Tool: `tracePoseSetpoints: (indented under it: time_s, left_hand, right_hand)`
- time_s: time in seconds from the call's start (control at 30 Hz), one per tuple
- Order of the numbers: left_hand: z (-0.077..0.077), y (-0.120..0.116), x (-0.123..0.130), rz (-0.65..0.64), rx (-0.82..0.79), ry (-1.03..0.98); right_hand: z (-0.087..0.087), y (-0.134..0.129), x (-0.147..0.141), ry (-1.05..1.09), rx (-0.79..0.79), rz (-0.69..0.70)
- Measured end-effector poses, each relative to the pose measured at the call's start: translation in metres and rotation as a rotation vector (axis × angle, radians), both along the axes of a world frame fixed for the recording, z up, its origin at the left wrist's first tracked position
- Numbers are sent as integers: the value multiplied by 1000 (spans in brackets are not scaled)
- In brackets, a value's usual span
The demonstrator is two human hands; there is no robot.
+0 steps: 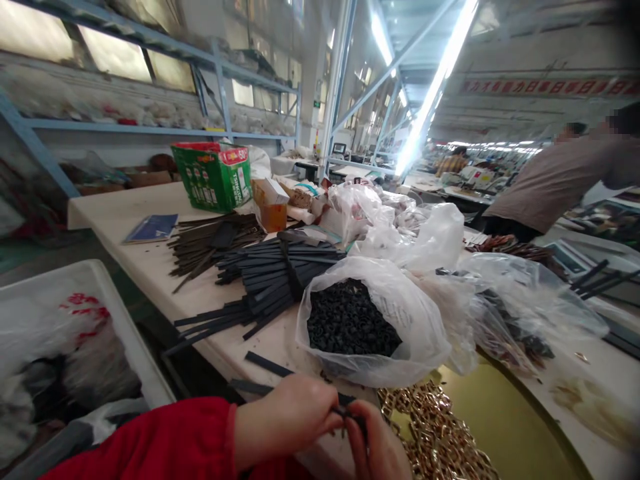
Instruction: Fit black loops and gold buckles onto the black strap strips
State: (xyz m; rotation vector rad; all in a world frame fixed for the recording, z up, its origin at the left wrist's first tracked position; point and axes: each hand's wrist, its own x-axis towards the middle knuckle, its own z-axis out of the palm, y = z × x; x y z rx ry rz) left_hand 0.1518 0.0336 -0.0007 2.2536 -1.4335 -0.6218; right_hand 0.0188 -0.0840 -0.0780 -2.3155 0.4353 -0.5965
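Before the bag (420, 327), the left hand (295, 413) and right hand (379, 440) pinch closed on 1 black strip (346, 400); right of the bag, the tray (520, 400) has bare room along its edge.

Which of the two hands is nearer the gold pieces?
Right. The right hand is beside the gold pieces; the left hand is farther off, on the right hand's far side from them.

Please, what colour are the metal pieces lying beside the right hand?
The metal pieces beside the right hand are gold-coloured, seen best in the head view.
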Motion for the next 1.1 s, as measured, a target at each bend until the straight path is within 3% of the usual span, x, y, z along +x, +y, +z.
tracePoseSetpoints:
  time_s: [0.07, 0.2, 0.3, 0.43, 0.53, 0.63, 0.77, 0.87, 1.0, 1.1]
  left_hand:
    - [-7, -13, 18, 57, 4, -188]
    - [-21, -15, 43, 134, -26, -261]
    - [-17, 9, 65, 324, -44, -310]
    - [2, 46, 93, 589, -51, -286]
    - [18, 56, 85, 601, -68, -135]
    - [27, 53, 41, 475, -66, 126]
    - [19, 47, -36, 277, -135, 594]
    - [7, 47, -76, 268, -281, 826]
    - [-2, 52, -96, 234, -279, 782]
    - [-1, 58, -96, 208, -328, 412]
  right_hand:
    - [7, -16, 18, 101, -218, -38]
    - [12, -30, 32, 241, -529, -78]
    - [9, -27, 24, 152, -574, -88]
    - [14, -14, 8, 38, -533, -81]
    - [29, 3, -2, 6, -405, -28]
    - [49, 24, -12, 47, -75, 81]
    - [65, 49, -27, 96, 491, 244]
    - [62, 55, -44, 84, 648, 231]
    - [52, 52, -71, 93, 838, 213]
    - [49, 48, -84, 111, 920, 184]
